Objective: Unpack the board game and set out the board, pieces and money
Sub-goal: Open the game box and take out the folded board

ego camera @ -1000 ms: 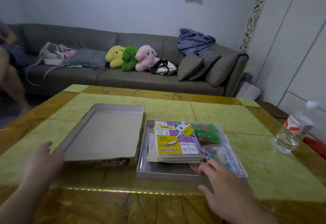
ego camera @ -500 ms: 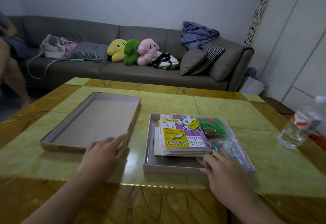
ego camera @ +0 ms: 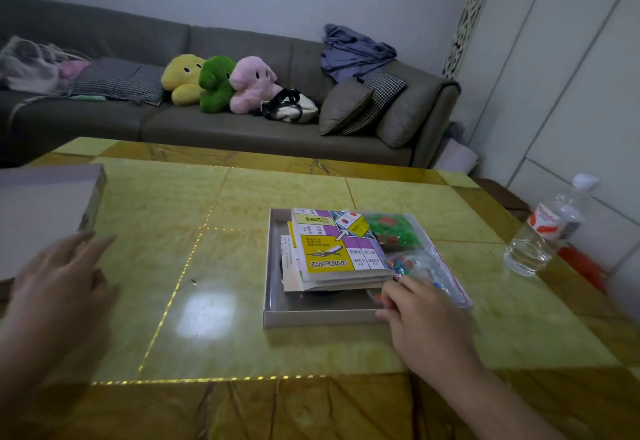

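Observation:
The open game box (ego camera: 311, 316) sits on the yellow table (ego camera: 221, 204). Inside it lies the folded board (ego camera: 332, 249), yellow and purple, over a stack of papers. Clear bags of green and coloured pieces (ego camera: 398, 231) lie on the box's right side. My right hand (ego camera: 426, 321) rests at the box's front right corner, fingers curled against the folded board's near corner; whether it grips anything is hidden. The upturned box lid (ego camera: 45, 211) lies at the far left. My left hand (ego camera: 59, 280) hovers with fingers spread just in front of the lid, holding nothing.
A plastic water bottle (ego camera: 543, 228) lies at the table's right edge, with something red below it. Behind the table stands a grey sofa (ego camera: 242, 127) with plush toys, cushions, bags and clothes. A white wall panel runs along the right.
The view has swung right, so the lid now sits at the left edge. My left hand has drawn back left toward the lid. My right hand stays at the box's front right corner.

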Demonstrator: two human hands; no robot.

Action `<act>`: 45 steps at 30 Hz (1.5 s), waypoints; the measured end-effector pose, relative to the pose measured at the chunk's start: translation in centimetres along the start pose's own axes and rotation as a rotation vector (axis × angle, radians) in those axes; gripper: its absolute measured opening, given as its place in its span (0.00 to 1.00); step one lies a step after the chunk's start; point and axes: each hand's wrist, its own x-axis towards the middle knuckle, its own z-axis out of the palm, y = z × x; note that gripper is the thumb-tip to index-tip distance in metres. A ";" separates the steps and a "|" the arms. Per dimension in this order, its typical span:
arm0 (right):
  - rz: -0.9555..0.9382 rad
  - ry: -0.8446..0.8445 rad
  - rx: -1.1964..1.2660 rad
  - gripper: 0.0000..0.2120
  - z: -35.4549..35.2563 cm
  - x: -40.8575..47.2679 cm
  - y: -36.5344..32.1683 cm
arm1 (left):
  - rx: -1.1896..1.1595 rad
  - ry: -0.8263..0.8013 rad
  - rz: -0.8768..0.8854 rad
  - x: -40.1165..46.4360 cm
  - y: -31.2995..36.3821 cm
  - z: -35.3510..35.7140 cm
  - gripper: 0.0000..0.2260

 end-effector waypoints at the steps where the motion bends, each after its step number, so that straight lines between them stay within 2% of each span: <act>1: 0.001 -0.006 -0.001 0.29 0.2 0.1 0.0 | -0.052 -0.097 -0.033 -0.5 7.2 -5.8 0.28; 3: 0.007 -0.026 0.000 0.26 0.2 0.2 0.1 | -0.327 -0.164 -0.032 -0.1 14.1 -8.4 0.26; 5: 0.001 -0.058 -0.001 0.15 -0.1 0.2 0.0 | -0.432 -0.295 0.077 -1.0 18.1 -7.9 0.22; 7: 0.016 -0.107 0.036 0.05 -0.5 0.2 0.2 | -0.556 -0.409 0.131 -1.6 21.8 -7.1 0.23; 9: 0.053 -0.165 0.118 0.02 -1.3 0.0 1.0 | -0.581 -0.483 0.129 -2.5 25.3 -6.5 0.25; 10: 0.103 -0.173 0.176 0.04 -1.8 -0.1 1.6 | -0.555 -0.492 0.093 -2.7 26.0 -5.8 0.26; 11: 0.196 -0.171 0.256 0.05 -2.4 -0.1 2.6 | -0.537 -0.487 0.055 -2.9 26.7 -5.4 0.25; 15: 0.781 0.035 0.543 0.05 -4.7 -0.2 10.6 | -0.454 -0.502 0.038 -3.0 28.4 -3.9 0.19; 17: 0.908 0.137 0.549 0.04 -5.5 -0.7 14.7 | -0.451 -0.509 0.021 -2.9 29.8 -3.6 0.20; 19: 0.972 0.215 0.543 0.07 -5.9 -1.1 17.6 | -0.464 -0.504 0.007 -2.9 31.6 -3.1 0.21; 22: 1.014 0.292 0.579 0.16 -5.4 -0.2 21.9 | -0.473 -0.494 0.004 -2.7 34.8 -2.1 0.21; 24: 1.033 0.300 0.597 0.39 -4.3 1.2 25.2 | -0.478 -0.471 0.017 -2.7 36.7 -1.5 0.21; 25: 1.028 0.305 0.595 0.47 -3.9 1.9 26.7 | -0.484 -0.454 0.039 -2.7 37.6 -0.8 0.20; 26: 1.013 0.300 0.594 0.50 -3.4 2.5 27.8 | -0.489 -0.450 0.043 -2.7 38.3 -0.4 0.20; 28: 0.980 0.276 0.593 0.48 -3.4 3.8 28.6 | -0.481 -0.412 0.097 -2.7 39.6 0.6 0.19; 30: 0.937 0.231 0.581 0.38 -2.9 4.6 29.6 | -0.454 -0.305 0.192 -2.8 40.4 1.7 0.17; 32: 0.907 0.211 0.554 0.28 -2.1 5.2 30.5 | -0.458 -0.207 0.253 -3.1 41.4 2.1 0.23; 35: 0.887 0.259 0.534 0.24 -1.3 5.9 31.4 | -0.484 -0.083 0.309 -4.5 42.9 2.3 0.30; 37: 0.902 0.292 0.527 0.23 -1.3 6.4 32.1 | -0.492 -0.119 0.409 -5.6 44.2 1.3 0.28; 39: 0.928 0.293 0.527 0.22 -1.1 6.6 32.9 | -0.550 -0.371 0.546 -6.4 44.7 -0.1 0.21; 40: 0.929 0.282 0.531 0.22 -1.3 6.6 33.1 | -0.625 -0.429 0.527 -6.8 45.0 -1.2 0.17; 41: 0.922 0.261 0.547 0.22 -1.4 6.4 33.5 | -0.569 -0.366 0.587 -7.8 45.8 -0.8 0.10; 42: 0.914 0.234 0.566 0.22 -1.6 6.2 33.6 | -0.618 -0.384 0.576 -8.7 46.5 -0.5 0.05; 43: 0.909 0.206 0.583 0.22 -1.9 5.7 33.6 | -0.747 -0.507 0.606 -9.6 47.5 -0.6 0.06; 44: 0.904 0.174 0.583 0.21 -2.1 5.1 33.7 | -0.739 -0.561 0.665 -9.7 48.4 -1.0 0.06; 45: 0.910 0.148 0.577 0.19 -2.3 4.4 33.6 | -0.706 -0.539 0.691 -9.8 49.7 -1.4 0.08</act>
